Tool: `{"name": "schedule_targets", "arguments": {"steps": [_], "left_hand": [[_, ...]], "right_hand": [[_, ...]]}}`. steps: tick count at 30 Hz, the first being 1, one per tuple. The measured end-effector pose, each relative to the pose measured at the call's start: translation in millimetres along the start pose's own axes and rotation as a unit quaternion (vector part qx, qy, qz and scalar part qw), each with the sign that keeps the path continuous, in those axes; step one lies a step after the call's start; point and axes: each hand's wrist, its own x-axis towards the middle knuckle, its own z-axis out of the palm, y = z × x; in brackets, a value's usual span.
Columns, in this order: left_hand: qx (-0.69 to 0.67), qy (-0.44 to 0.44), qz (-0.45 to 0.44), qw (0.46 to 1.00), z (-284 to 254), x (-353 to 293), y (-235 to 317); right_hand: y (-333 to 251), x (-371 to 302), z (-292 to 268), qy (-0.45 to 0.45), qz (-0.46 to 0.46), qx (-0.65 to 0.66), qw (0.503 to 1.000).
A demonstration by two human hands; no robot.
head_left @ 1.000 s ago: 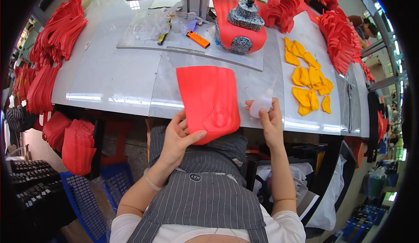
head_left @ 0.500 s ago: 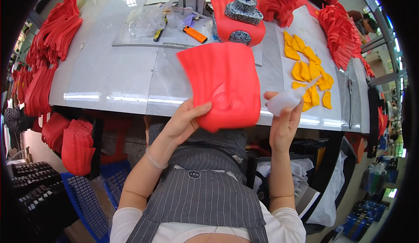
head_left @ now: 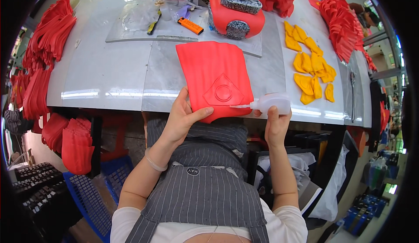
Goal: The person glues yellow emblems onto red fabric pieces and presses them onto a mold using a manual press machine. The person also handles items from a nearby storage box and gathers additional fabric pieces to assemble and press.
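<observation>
Workshop, seemingly: stacked red pieces (head_left: 50,35)

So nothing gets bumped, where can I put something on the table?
Widest: table between the left red stack, grey board and red sheet in the left hand. Smaller: between that sheet and the yellow pieces. Crowded: the board around the orange lighter, and back right, with red stacks.

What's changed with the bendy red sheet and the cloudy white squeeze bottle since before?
The cloudy white squeeze bottle in the right hand has swung from nozzle up to nozzle left, reaching over the lower part of the bendy red sheet. The left hand has moved the sheet forward over the shiny pale table. Nothing was let go. The small curved yellow pieces stayed put.
</observation>
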Motion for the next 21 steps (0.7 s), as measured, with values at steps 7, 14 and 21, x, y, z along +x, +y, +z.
{"name": "schedule_targets", "arguments": {"steps": [7,14,21], "left_hand": [[-0.003,-0.002,0.0,1.0,2,1,-1],[-0.006,-0.009,0.003,1.0,1,2,0],[-0.008,-0.006,-0.015,1.0,3,-3,5]], "right_hand": [[-11,9,10,-0.025,-0.048,-0.065,0.996],[-13,9,8,-0.031,-0.077,-0.124,0.989],[2,10,-13,0.036,0.008,0.045,0.998]]}}
